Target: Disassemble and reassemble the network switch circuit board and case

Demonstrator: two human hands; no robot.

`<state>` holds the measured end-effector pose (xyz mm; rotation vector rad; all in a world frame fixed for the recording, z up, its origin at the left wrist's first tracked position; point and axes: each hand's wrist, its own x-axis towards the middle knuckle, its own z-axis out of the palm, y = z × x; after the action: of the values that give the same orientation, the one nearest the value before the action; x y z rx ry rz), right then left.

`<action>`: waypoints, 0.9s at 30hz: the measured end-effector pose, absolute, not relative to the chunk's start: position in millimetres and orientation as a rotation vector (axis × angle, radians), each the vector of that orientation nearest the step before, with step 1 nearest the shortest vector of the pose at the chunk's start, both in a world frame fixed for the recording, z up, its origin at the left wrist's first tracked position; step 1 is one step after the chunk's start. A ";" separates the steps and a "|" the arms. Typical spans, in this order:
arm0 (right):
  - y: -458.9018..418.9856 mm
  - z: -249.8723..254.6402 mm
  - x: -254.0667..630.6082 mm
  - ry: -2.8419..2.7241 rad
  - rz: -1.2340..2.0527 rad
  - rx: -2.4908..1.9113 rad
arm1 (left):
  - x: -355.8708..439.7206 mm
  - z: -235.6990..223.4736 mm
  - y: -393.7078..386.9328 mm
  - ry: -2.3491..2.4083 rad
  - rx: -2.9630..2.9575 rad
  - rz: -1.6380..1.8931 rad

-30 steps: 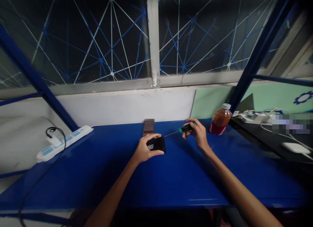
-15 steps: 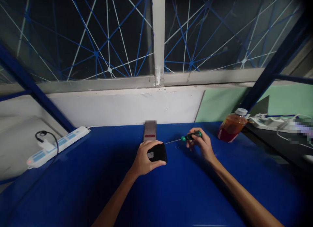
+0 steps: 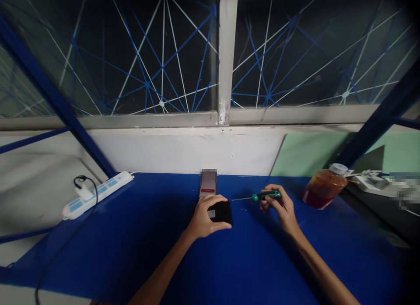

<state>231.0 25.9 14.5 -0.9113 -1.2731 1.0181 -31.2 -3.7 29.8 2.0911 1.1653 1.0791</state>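
Observation:
My left hand (image 3: 204, 219) is closed around a black box-shaped device (image 3: 223, 213) with a small pale label, thumb along its near edge and fingers along its far edge. The device rests on the blue table (image 3: 256, 261); its exact kind does not show. In my right hand (image 3: 282, 208) is a screwdriver (image 3: 269, 195) with a green and black handle. Its thin shaft points left, and the tip lies close to the device's far right corner; I cannot tell whether they touch. Just behind my left hand stands a phone (image 3: 208, 184) with a lit screen, its lower part hidden.
On the left lies a white power strip (image 3: 108, 189) with a black cable plugged in. A bottle of reddish-brown drink (image 3: 323, 189) stands at the right. Beyond it are white cables and a power strip (image 3: 377, 184) on a dark surface. A wall and window frame (image 3: 226, 55) close off the back.
The whole view has shifted, so everything appears a little further right and lower. Both hands keep their hold on the device and the screwdriver, with little change between them.

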 end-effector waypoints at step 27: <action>28.1 7.6 223.7 -1.218 0.969 -0.902 | -24.3 26.9 -6.5 1.172 2.041 1.147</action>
<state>223.7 28.1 7.6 -0.9019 -1.2180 0.9687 -24.3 -6.5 26.9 2.0409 1.1720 1.1468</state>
